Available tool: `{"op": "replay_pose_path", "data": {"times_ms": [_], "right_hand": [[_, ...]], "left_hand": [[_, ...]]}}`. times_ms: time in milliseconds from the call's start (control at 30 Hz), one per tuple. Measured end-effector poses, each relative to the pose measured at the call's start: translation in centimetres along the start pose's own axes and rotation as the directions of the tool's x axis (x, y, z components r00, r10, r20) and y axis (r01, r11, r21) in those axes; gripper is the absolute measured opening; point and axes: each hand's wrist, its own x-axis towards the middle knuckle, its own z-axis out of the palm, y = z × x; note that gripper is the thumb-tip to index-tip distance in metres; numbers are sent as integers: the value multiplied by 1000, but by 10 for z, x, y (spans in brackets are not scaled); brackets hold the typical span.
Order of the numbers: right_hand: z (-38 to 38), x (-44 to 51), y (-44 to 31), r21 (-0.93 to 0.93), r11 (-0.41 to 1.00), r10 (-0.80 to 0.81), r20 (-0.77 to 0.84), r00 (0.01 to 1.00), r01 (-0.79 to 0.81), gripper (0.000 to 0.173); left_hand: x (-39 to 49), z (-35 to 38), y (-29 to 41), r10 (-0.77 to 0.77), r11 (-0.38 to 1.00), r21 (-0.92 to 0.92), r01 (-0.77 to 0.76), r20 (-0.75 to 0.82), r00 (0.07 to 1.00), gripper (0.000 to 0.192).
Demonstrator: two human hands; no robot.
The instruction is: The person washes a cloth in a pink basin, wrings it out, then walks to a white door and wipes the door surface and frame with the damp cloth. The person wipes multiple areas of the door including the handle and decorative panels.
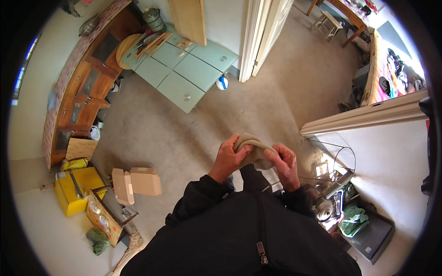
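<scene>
A piece of soft beige cloth (pixel 255 145) is bunched between my two hands, in front of my black zipped jacket (pixel 221 238). Its upper edge forms a rolled, curved rim, and a loose part hangs below; what kind of cloth item it is, I cannot tell. My left hand (pixel 229 157) grips its left side, with the thumb pressed on the front. On the right side my right hand (pixel 285 164) pinches the edge between thumb and curled fingers. The cloth is held in the air above the concrete floor, over my dark trouser leg (pixel 253 179).
A green-topped table (pixel 186 74) stands ahead, near an open door (pixel 272 38). Wooden cabinets (pixel 88 81) line the left wall. Open cardboard boxes (pixel 145 181) and a yellow box (pixel 77 189) lie at lower left. At right are a kettle (pixel 323 208) and a green plastic bag (pixel 354 220).
</scene>
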Motion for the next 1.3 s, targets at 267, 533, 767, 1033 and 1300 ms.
{"op": "replay_pose_path", "data": {"times_ms": [267, 533, 767, 1033, 1300], "right_hand": [[-48, 76, -4, 182, 983, -11, 62, 998, 0, 32], [-85, 117, -3, 378, 918, -150, 41, 988, 123, 16], [-109, 154, -13, 337, 936, -105, 4, 994, 97, 8], [-142, 216, -33, 81, 996, 64, -303, 951, -41, 20], [-167, 258, -34, 186, 981, -12, -260, 966, 62, 37]], "left_hand": [[65, 31, 12, -106, 992, 73, 105, 12, 994, 32], [119, 64, 24, -108, 982, -140, 126, 127, 986, 37], [173, 80, 32, -62, 984, -162, 77, 94, 994, 34], [264, 73, 64, 83, 997, -16, -82, 120, 989, 34], [342, 106, 106, 54, 986, -168, -7, 277, 959, 38]]}}
